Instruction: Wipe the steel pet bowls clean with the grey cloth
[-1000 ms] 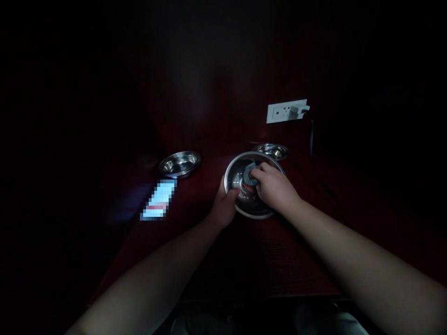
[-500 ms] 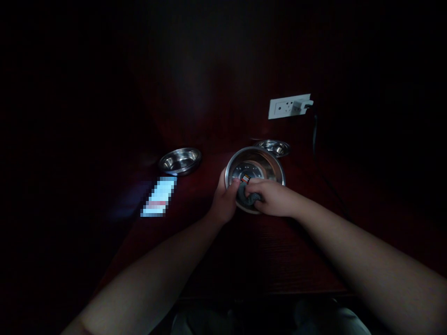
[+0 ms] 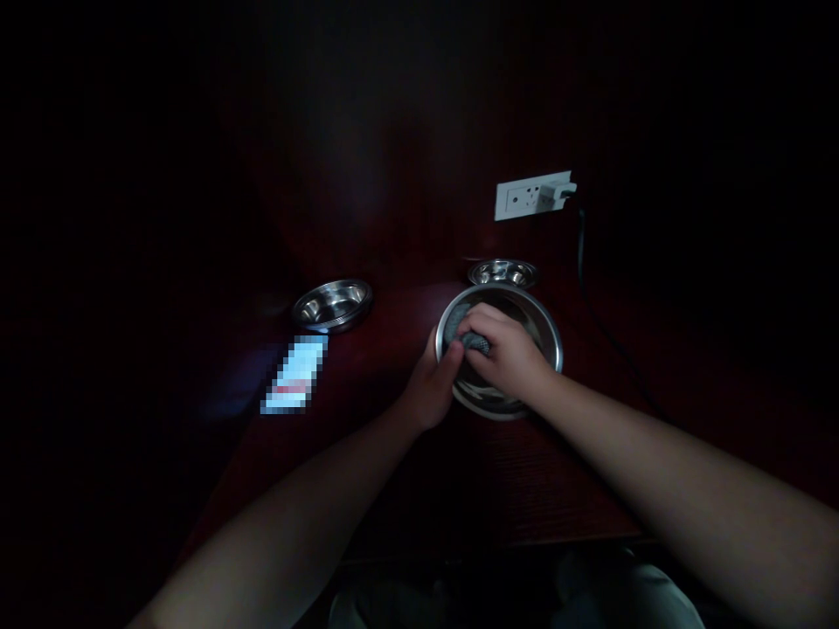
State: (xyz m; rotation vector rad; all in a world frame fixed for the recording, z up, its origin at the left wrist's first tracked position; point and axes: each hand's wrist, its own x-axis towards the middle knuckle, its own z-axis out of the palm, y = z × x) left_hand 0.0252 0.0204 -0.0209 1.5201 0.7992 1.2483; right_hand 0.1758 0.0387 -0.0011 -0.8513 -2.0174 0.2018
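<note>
A deep steel bowl is tipped so that its mouth faces me above the dark red table. My left hand grips its left rim, thumb over the edge and the other fingers hidden behind the wall. Inside the bowl, my right hand is closed on a grey-green patterned cloth, which presses against the inner left wall. Part of the cloth is covered by the fingers.
A shallow steel dish stands at the left, with a lit phone in front of it. Behind the bowl lies another steel dish. A wall socket holds a plug, its black cable running down to the right.
The bowl has shifted right and slightly toward me. My right hand has moved the cloth from the lower part up to the left inner wall. An orange-and-black label seen before is now hidden.
</note>
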